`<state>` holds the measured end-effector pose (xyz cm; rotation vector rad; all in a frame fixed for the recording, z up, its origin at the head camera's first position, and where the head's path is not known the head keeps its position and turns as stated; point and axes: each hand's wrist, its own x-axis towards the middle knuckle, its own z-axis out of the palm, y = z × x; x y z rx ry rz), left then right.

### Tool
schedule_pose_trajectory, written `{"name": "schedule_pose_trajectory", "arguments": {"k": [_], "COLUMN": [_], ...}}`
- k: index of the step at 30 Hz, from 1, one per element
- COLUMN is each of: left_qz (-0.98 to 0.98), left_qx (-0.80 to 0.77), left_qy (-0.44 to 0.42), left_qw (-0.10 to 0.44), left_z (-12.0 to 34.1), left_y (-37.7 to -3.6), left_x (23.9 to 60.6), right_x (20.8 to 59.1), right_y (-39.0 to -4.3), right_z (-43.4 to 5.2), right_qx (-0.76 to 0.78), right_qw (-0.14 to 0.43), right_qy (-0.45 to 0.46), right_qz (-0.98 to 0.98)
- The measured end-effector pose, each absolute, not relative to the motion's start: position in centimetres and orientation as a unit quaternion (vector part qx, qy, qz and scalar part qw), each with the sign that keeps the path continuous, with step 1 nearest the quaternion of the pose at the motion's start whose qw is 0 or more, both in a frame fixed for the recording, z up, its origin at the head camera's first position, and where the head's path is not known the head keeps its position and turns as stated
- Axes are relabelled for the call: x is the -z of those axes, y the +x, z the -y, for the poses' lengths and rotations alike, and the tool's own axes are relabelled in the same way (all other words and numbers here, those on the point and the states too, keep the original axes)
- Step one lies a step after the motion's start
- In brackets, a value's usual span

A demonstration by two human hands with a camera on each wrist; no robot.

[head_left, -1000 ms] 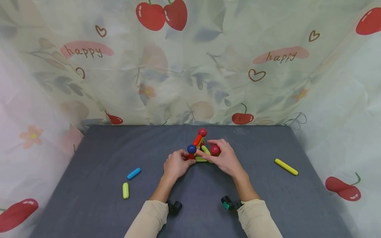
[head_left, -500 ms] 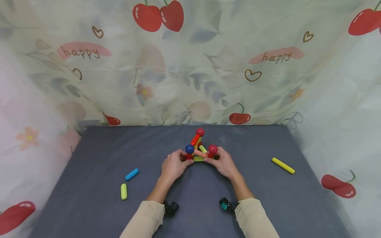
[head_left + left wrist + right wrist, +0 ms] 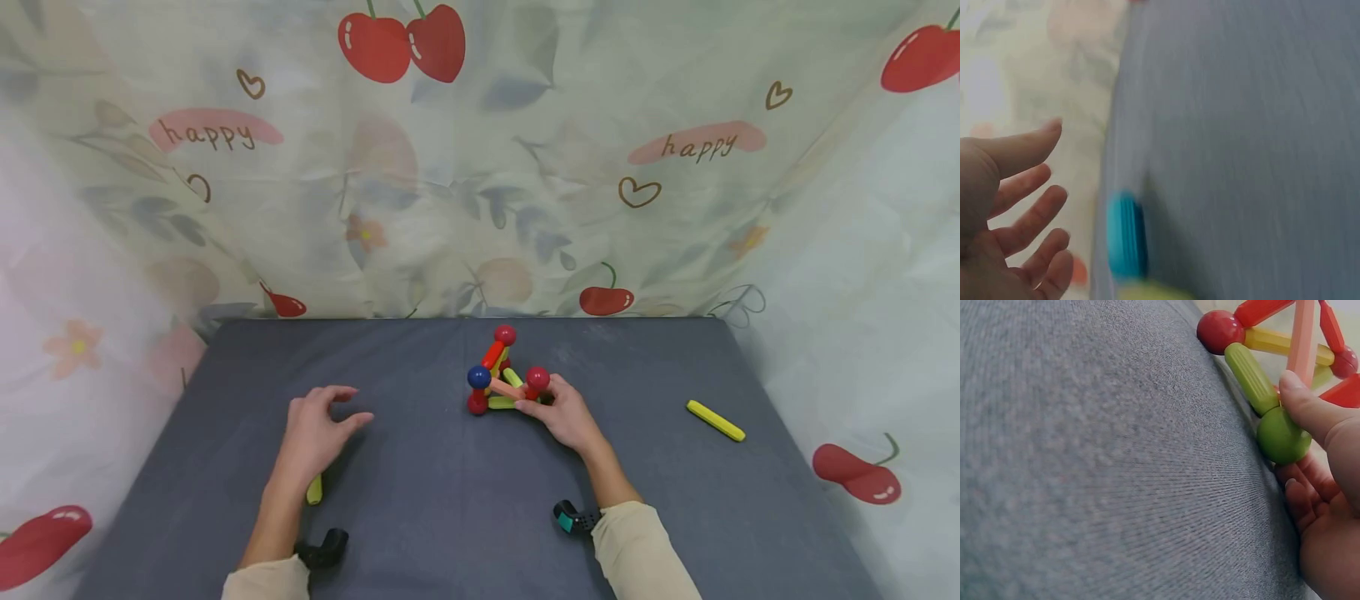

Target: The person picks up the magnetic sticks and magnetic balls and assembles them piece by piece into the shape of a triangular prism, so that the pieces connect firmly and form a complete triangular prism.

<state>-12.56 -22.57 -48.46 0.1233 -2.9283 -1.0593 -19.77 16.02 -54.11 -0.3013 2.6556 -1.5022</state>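
A: In the head view, where are the two hands?

B: The right hand (image 3: 564, 415) rests at the near right corner of the stick-and-ball structure (image 3: 504, 375), which stands in the middle of the grey bench (image 3: 465, 500). The left hand (image 3: 315, 435) is well apart from it, over the left part of the bench, with fingers spread and holding nothing.

A: Can the head view tell what the right hand grips?

B: Not exactly, the fingers cover the corner. The right wrist view shows it better: the thumb (image 3: 1310, 409) lies on a green ball (image 3: 1283, 435) at the base, and the other fingers curl under this ball, so the hand pinches it. A green stick (image 3: 1251, 377) goes from this ball to a red ball (image 3: 1220, 330), and a pink stick (image 3: 1302, 337) rises above the thumb.

A: And the left wrist view?

B: It is blurred, but it shows the fingers (image 3: 1019, 150) apart and straight, touching nothing. Just beside them a blue stick (image 3: 1126, 235) lies on the bench. In the head view this blue stick is hidden by the hand; only one end of a light green stick (image 3: 314, 490) shows near the wrist.

A: Anything else?

B: A yellow stick (image 3: 716, 420) lies alone at the right side of the bench, and a cloth with cherries (image 3: 480, 167) hangs behind.
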Motion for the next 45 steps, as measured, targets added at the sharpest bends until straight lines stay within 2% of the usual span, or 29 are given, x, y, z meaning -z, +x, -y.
{"name": "schedule_pose_trajectory", "arguments": {"k": [8, 13, 18, 22, 32, 38, 45], "left_qz": [0.942, 0.941, 0.938, 0.931, 0.874, 0.863, 0.874], "left_qx": [0.317, 0.317, 0.333, 0.361, 0.476, 0.484, 0.458], "left_qy": [0.072, 0.074, 0.065, 0.050, -0.036, -0.110, -0.140], "left_qw": [-0.078, -0.090, -0.072, -0.028, 0.089, 0.090, 0.082], "left_z": [26.2, 26.3, 25.3, 23.0, 12.0, 6.7, 4.5], "left_y": [-11.5, -11.7, -12.6, -13.8, -16.1, -17.0, -17.9], "left_x": [49.4, 50.1, 49.7, 47.8, 42.2, 42.6, 43.8], "right_x": [53.8, 53.9, 54.2, 54.3, 54.3, 54.7, 54.4], "right_y": [-19.6, -19.7, -19.8, -19.8, -19.9, -19.6, -20.0], "right_z": [-16.3, -16.0, -16.1, -16.3, -16.2, -16.3, -16.4], "right_qx": [0.491, 0.492, 0.492, 0.487, 0.493, 0.497, 0.501], "right_qw": [0.038, 0.041, 0.043, 0.042, 0.042, 0.052, 0.037], "right_qy": [-0.104, -0.101, -0.104, -0.106, -0.107, -0.102, -0.117], "right_qz": [-0.864, -0.864, -0.863, -0.866, -0.862, -0.860, -0.857]}}
